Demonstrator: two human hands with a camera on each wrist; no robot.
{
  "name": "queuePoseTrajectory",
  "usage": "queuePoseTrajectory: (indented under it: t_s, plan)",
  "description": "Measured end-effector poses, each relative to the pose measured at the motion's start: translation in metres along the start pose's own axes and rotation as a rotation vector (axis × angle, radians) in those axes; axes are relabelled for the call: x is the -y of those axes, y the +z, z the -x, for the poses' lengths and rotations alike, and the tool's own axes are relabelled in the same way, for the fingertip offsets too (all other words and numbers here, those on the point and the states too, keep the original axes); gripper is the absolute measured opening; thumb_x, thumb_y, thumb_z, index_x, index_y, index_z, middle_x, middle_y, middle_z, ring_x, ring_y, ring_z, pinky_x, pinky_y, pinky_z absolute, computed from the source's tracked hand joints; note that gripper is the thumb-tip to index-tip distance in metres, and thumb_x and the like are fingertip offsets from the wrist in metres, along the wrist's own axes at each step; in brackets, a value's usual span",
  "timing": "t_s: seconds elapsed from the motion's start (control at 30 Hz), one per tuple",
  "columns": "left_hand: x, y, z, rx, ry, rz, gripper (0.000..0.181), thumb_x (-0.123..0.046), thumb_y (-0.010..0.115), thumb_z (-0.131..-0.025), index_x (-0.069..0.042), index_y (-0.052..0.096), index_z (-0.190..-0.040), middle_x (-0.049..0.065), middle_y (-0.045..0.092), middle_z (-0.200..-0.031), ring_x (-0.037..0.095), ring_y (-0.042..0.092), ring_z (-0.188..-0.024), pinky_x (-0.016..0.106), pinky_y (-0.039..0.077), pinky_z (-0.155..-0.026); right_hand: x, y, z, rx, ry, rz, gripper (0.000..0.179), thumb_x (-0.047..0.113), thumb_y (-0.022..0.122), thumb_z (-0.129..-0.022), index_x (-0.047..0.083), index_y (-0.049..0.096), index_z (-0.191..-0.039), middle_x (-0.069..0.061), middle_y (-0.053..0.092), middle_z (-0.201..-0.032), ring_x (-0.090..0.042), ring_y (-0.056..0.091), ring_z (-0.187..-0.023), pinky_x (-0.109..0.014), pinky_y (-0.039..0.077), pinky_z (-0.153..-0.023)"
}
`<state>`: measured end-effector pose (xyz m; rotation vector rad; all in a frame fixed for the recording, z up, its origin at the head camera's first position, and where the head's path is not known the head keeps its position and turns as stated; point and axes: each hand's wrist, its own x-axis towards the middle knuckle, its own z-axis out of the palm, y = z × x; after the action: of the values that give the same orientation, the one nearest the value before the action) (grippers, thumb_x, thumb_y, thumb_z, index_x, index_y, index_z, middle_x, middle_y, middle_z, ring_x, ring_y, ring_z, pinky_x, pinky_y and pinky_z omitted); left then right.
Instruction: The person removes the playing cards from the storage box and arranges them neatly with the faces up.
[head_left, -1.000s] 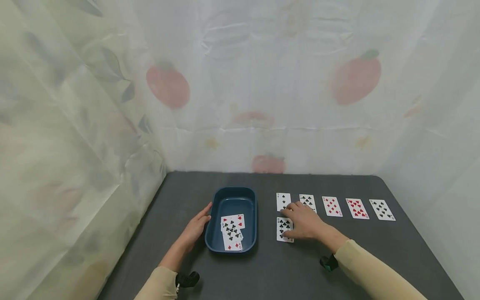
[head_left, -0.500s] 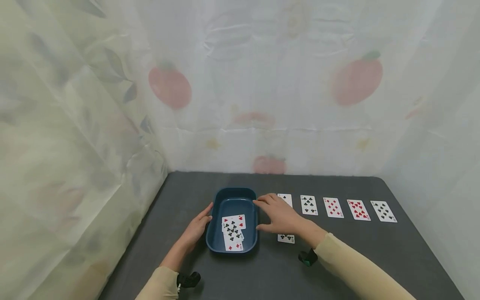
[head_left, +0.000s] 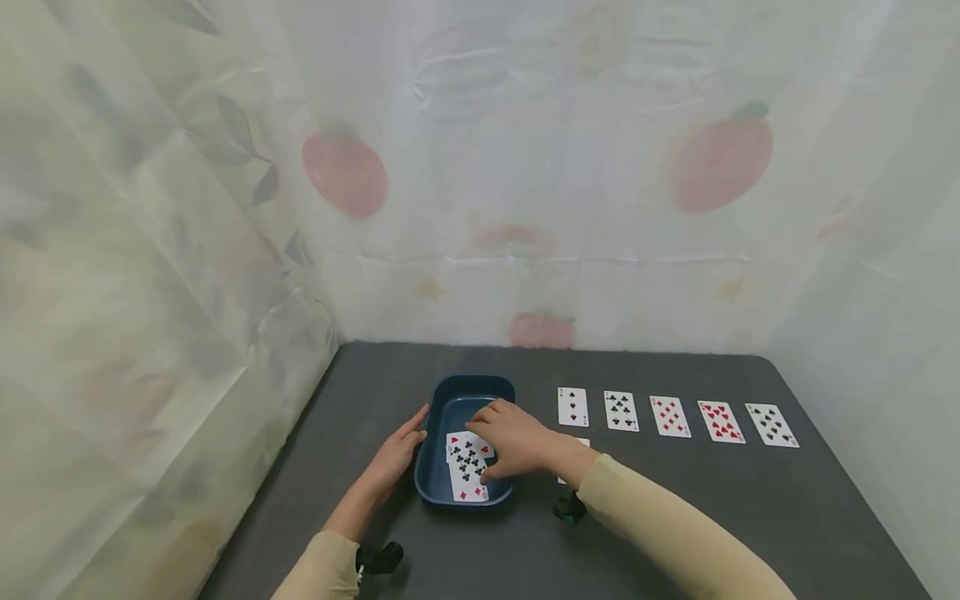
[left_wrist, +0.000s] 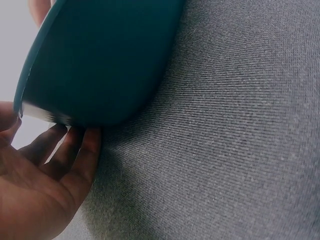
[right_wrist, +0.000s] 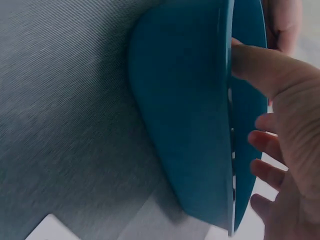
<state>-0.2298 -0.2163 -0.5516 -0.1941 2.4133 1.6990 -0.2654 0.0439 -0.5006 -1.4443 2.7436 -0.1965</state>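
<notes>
In the head view, a blue tray [head_left: 424,475] stands on the dark table, with several overlapping playing cards [head_left: 468,463] inside. My left hand [head_left: 392,460] rests its extended fingers against the tray's left outer wall, the thumb right at the rim. In the left wrist view those fingers [left_wrist: 82,160] touch the wall from below. My right hand [head_left: 517,440] reaches over the tray's right rim, loosely bent fingers above the cards. No card shows between its thumb and fingers. The right wrist view has the thumb overlapping the rim [right_wrist: 231,100] and the other fingers spread beyond it.
Right of the tray lies a row of several face-up playing cards, from a three of spades [head_left: 572,407] to a spade card [head_left: 772,425]. Another card [head_left: 562,480] lies mostly hidden under the right wrist. A printed curtain [head_left: 637,275] hangs behind the table.
My right hand has moved left from the clubs card, past the tray's right rim and over the cards inside. The clubs card stays on the table. My left hand keeps its place.
</notes>
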Motion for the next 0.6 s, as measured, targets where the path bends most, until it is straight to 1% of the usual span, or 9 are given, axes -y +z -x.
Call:
queuePoseTrajectory:
  t_s: [0.17, 0.27, 0.33, 0.5, 0.6]
  plan:
    - [-0.001, -0.001, 0.0, 0.004, -0.004, 0.007, 0.054, -0.025, 0.044, -0.107, -0.029, 0.036, -0.161, 0.01, 0.024, -0.168, 0.037, 0.018, -0.154, 0.063, 0.017, -0.118, 0.006, 0.005, -0.016, 0.098, 0.016, 0.061, 0.086, 0.061, 0.083, -0.076, 0.017, 0.059, -0.145, 0.002, 0.058, -0.137, -0.02, 0.048, -0.129, -0.041, 0.032, -0.117]
    - [-0.001, -0.002, 0.0, 0.008, -0.007, 0.007, 0.054, -0.026, 0.044, -0.107, -0.029, 0.035, -0.161, 0.011, 0.024, -0.168, 0.039, 0.021, -0.152, 0.064, 0.019, -0.118, 0.009, 0.008, -0.023, 0.138, 0.012, 0.12, 0.086, 0.065, 0.083, -0.073, 0.02, 0.061, -0.144, 0.003, 0.058, -0.135, -0.018, 0.049, -0.125, -0.04, 0.035, -0.115]
    - [-0.001, -0.002, 0.0, 0.011, -0.009, 0.009, 0.055, -0.026, 0.045, -0.107, -0.03, 0.035, -0.161, 0.011, 0.024, -0.168, 0.039, 0.023, -0.152, 0.064, 0.019, -0.118, 0.011, 0.01, -0.027, 0.154, 0.017, 0.141, 0.087, 0.067, 0.084, -0.071, 0.021, 0.062, -0.142, 0.004, 0.058, -0.133, -0.017, 0.049, -0.122, -0.04, 0.037, -0.113]
    - [0.0, -0.002, 0.0, 0.02, -0.005, 0.01, 0.054, -0.026, 0.044, -0.108, -0.031, 0.035, -0.161, 0.009, 0.023, -0.168, 0.037, 0.02, -0.153, 0.063, 0.018, -0.118, 0.012, 0.013, -0.033, 0.193, 0.041, 0.152, 0.084, 0.067, 0.085, -0.068, 0.024, 0.064, -0.137, 0.006, 0.058, -0.129, -0.016, 0.05, -0.119, -0.041, 0.04, -0.11]
    - [0.0, -0.002, 0.0, 0.022, -0.004, 0.008, 0.054, -0.026, 0.044, -0.108, -0.03, 0.035, -0.161, 0.009, 0.022, -0.169, 0.037, 0.018, -0.154, 0.063, 0.017, -0.119, 0.011, 0.016, -0.036, 0.218, 0.057, 0.152, 0.083, 0.067, 0.086, -0.068, 0.025, 0.064, -0.137, 0.005, 0.058, -0.13, -0.016, 0.05, -0.118, -0.041, 0.041, -0.108]
